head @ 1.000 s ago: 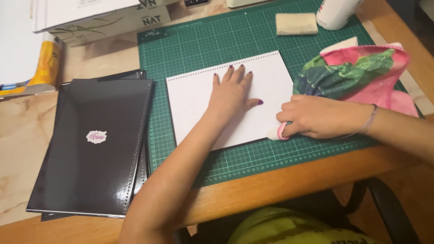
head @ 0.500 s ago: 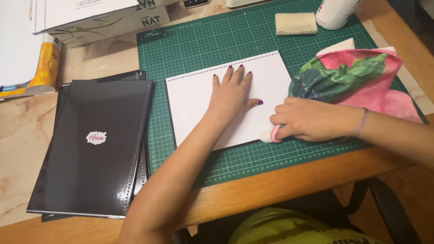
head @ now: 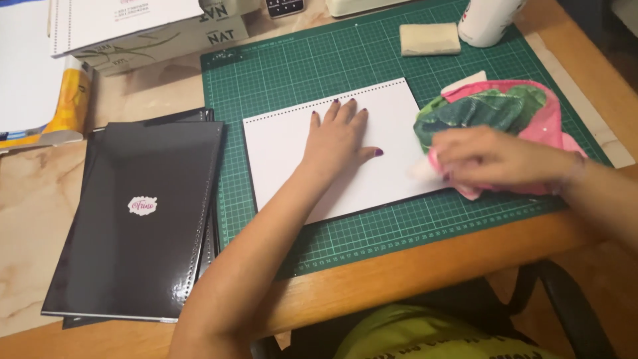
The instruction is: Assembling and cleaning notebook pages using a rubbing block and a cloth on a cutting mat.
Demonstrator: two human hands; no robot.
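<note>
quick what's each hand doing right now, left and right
Left hand: open, flat on the white sheet.
Right hand: blurred, on the pink and green cloth; grip cannot be told.

Single head view, steep downward look, close over green cutting mat (head: pixel 279 86) at desk edge.

Black folders (head: pixel 136 219), cardboard box (head: pixel 153 30), beige sponge (head: pixel 429 38), white bottle (head: pixel 488 18).

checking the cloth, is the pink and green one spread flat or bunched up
Bunched up: the cloth lies crumpled in folds on the green mat, under the right hand.
</note>
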